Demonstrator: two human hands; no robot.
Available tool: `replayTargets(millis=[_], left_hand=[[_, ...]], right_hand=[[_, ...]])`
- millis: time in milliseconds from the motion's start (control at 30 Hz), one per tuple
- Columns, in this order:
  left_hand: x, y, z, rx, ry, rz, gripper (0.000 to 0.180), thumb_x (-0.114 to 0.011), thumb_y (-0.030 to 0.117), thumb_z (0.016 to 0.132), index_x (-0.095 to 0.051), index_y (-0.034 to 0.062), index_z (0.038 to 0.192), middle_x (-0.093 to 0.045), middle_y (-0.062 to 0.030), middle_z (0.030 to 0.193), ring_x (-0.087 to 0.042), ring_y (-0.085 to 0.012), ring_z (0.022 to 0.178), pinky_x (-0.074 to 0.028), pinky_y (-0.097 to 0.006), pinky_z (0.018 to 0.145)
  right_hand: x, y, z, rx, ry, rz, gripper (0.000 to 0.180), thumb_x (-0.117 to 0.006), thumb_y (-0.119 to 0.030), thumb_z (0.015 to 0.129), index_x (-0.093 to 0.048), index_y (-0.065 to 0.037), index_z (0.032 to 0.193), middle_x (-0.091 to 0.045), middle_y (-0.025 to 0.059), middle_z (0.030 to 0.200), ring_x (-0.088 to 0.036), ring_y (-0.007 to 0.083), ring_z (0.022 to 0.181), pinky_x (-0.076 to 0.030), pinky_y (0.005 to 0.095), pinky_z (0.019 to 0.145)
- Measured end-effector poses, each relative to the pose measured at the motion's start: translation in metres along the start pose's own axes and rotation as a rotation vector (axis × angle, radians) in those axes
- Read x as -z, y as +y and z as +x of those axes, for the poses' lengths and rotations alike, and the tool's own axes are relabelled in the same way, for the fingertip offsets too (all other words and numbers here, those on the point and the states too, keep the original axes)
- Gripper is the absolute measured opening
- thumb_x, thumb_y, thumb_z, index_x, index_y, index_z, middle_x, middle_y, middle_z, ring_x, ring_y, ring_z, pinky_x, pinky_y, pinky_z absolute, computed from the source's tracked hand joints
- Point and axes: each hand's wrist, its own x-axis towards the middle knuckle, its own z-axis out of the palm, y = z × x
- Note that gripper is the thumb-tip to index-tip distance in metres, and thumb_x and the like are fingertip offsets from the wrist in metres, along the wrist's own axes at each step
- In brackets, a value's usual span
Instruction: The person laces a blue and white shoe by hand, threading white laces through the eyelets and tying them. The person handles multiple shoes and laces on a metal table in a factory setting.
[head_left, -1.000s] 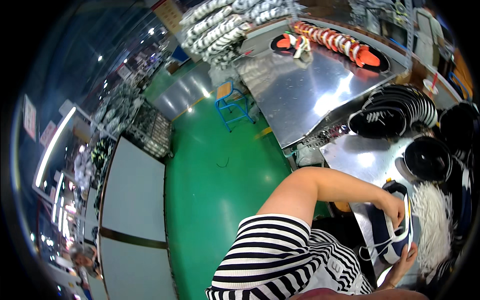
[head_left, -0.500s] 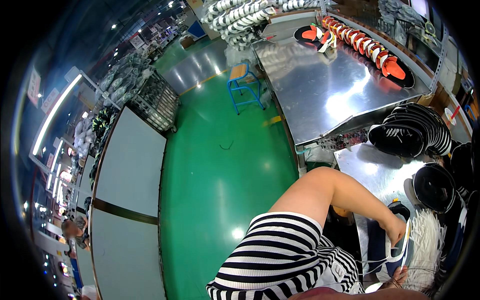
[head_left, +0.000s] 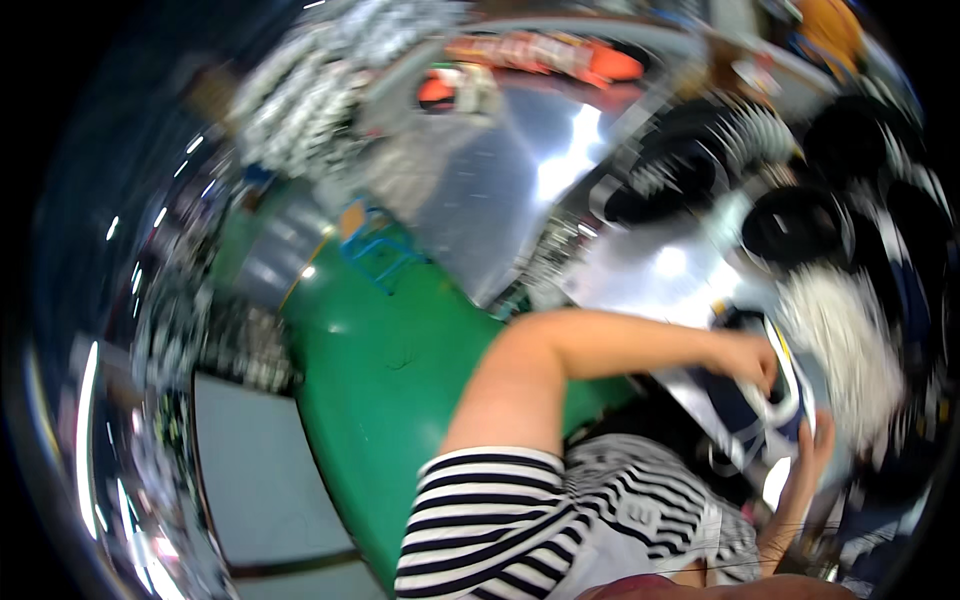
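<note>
Green floor [head_left: 370,400], with a blue stool [head_left: 375,245] and a grey panel [head_left: 265,470], lies left of a metal desk [head_left: 440,200] whose far edge bears an orange row [head_left: 540,55]; much is blurred. Nearer, a second desk [head_left: 620,285] carries a black stack [head_left: 680,170]. At this desk's near side is a dark blue shoe [head_left: 735,400] with a white rim around its opening; whether it rests there or is lifted, I cannot tell. White strands [head_left: 840,350] lie just beside it on the right. The left hand [head_left: 750,362], fingers curled, is at the shoe's opening; whether it is clamped on anything is unclear. The right hand [head_left: 817,450] is raised beside the toe, its grip too blurred to tell.
</note>
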Motion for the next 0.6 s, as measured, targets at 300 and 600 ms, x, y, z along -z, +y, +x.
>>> replayTargets(millis=[300,600], left_hand=[[-0.007,0.012,-0.028,0.084,0.128,0.001,0.017,-0.07,0.016,0.083,-0.073,0.0012,0.092,-0.072,-0.0085,0.085,-0.065,-0.0144,0.075,-0.05,-0.029,0.073],[-0.008,0.037,-0.036,0.307,0.154,0.17,0.019,-0.071,0.019,0.08,-0.074,0.0022,0.087,-0.071,-0.0116,0.082,-0.065,-0.0206,0.072,-0.05,-0.032,0.072]], right_hand=[[-0.015,-0.025,-0.007,-0.117,-0.016,0.118,0.043,-0.079,-0.009,0.079,-0.056,-0.003,0.115,-0.059,0.0053,0.106,-0.056,0.0121,0.097,-0.046,0.0257,0.085],[-0.022,-0.041,-0.015,-0.117,-0.01,0.079,0.044,-0.08,-0.01,0.078,-0.054,-0.004,0.114,-0.06,0.006,0.105,-0.057,0.0123,0.096,-0.048,0.0255,0.084]])
